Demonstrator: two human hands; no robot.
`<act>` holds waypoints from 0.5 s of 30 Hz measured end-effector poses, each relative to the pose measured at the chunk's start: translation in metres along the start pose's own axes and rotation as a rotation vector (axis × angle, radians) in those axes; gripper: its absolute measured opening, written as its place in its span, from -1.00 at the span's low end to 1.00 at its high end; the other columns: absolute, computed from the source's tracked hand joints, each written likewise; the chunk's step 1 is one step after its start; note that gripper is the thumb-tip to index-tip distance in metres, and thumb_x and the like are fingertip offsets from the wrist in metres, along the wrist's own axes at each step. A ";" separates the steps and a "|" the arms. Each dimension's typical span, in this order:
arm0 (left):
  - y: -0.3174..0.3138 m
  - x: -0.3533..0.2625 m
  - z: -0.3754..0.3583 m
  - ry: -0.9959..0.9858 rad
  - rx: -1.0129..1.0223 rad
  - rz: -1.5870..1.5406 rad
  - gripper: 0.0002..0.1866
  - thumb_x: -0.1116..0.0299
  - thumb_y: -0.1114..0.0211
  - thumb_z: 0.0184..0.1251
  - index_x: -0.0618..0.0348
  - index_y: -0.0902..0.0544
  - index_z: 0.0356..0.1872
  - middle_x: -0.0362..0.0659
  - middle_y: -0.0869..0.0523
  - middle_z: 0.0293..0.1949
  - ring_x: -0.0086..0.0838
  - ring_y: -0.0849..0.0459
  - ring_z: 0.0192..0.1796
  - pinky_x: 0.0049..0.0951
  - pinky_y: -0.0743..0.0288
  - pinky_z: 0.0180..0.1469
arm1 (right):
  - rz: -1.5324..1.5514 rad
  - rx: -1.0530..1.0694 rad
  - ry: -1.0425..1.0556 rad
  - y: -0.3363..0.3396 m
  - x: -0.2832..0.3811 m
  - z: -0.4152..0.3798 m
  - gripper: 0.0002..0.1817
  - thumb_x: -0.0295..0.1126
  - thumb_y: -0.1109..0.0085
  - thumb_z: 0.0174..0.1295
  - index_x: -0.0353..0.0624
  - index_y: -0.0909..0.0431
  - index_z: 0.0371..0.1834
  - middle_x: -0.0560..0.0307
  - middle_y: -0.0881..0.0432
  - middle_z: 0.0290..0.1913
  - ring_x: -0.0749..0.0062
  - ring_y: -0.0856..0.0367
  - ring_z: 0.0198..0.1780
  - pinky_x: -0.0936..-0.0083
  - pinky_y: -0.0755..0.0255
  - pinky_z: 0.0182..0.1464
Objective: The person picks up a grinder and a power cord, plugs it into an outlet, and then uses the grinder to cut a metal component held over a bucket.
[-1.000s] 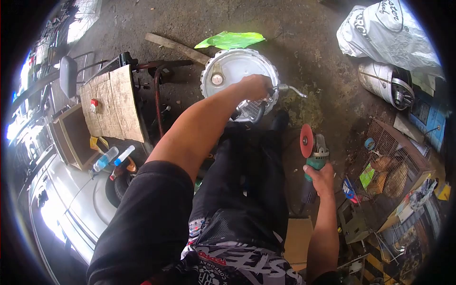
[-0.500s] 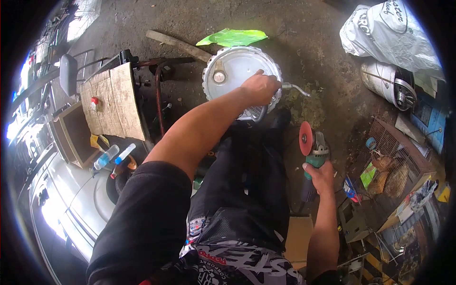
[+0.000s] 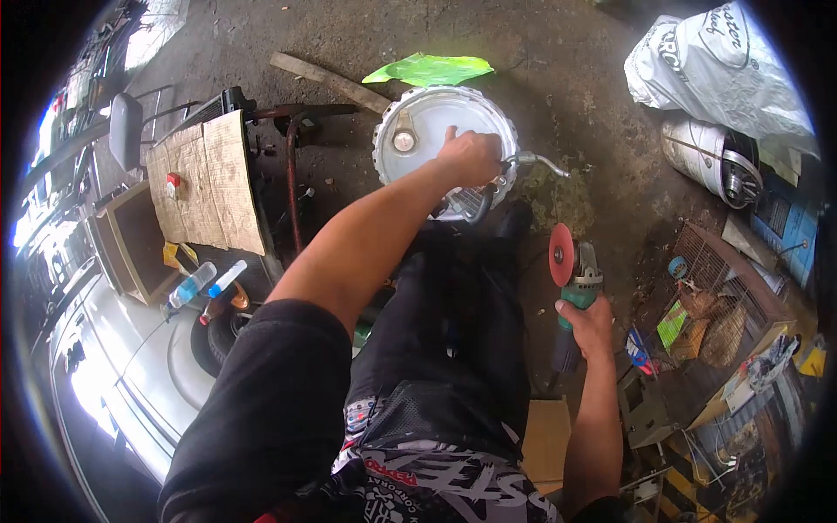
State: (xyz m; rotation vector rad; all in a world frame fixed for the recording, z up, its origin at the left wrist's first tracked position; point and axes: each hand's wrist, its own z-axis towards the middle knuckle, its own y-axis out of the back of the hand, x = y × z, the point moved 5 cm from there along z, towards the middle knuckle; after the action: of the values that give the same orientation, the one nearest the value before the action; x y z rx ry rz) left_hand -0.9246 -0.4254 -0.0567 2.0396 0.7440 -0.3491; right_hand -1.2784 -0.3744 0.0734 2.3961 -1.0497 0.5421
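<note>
My right hand (image 3: 589, 324) is wrapped around the green body of an angle grinder (image 3: 567, 318). Its reddish disc (image 3: 561, 254) points up and away from me, clear of other things. Over a round, pale metal lid-like piece with a notched rim (image 3: 381, 155), my left hand (image 3: 472, 159) is bent down with fingers curled. The fingertips are hidden, and what they hold cannot be made out. Beside the left hand, a bent metal rod (image 3: 545, 163) sticks out past the rim to the right. A dark curved handle (image 3: 485, 202) sits at the near edge.
Beyond the round piece lie a bright green sheet (image 3: 427, 68) and a wooden strip (image 3: 327, 80). Cardboard (image 3: 209, 183) and plastic bottles (image 3: 193, 286) are at left. On the right are a white sack (image 3: 715, 65), a metal canister (image 3: 697, 148) and a wire cage (image 3: 724, 288).
My left hand has shifted slightly left over the round piece, away from the bent rod. My right hand and the grinder have hardly moved.
</note>
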 end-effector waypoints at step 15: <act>-0.063 0.069 -0.092 1.009 0.290 -1.479 -0.49 0.00 -0.42 0.43 0.14 -0.68 0.21 -0.03 -0.71 0.18 -0.19 -0.74 0.14 0.07 -0.76 -0.09 | -0.041 0.063 0.009 0.001 0.033 0.000 -0.69 -0.34 -0.54 0.10 -0.24 -0.71 -0.14 0.22 -0.74 -0.24 0.50 -0.65 -0.24 0.41 -0.54 -0.12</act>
State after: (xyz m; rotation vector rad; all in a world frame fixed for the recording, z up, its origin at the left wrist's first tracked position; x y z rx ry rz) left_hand -0.9139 -0.2976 -0.0829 1.4087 2.9080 -0.1765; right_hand -1.2582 -0.3940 0.0914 2.4619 -0.9913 0.5792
